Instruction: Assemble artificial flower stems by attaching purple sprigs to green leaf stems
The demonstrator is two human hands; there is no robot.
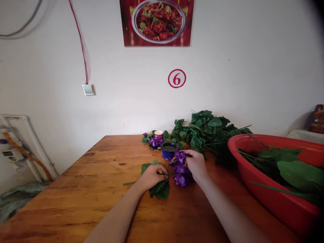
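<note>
My left hand (155,176) is closed around the thin dark stem of a bunch of purple flowers (180,181). Green leaves (162,190) spread beneath and behind that hand, and a green stem (129,183) sticks out to its left on the table. At the upper right of the bunch, the fingertips of my right hand (196,165) pinch one of the purple blooms. Just beyond the flowers stands a small blue pot (167,154) with a black rim. Whether the leaves belong to the same stem, I cannot tell.
A red basin (268,180) holding large green leaves stands on the wooden table (101,175) at right. Against the wall lies a pile of leafy greenery (207,130). More purple flowers (155,141) rest by a red-and-white cup (158,134) behind the pot.
</note>
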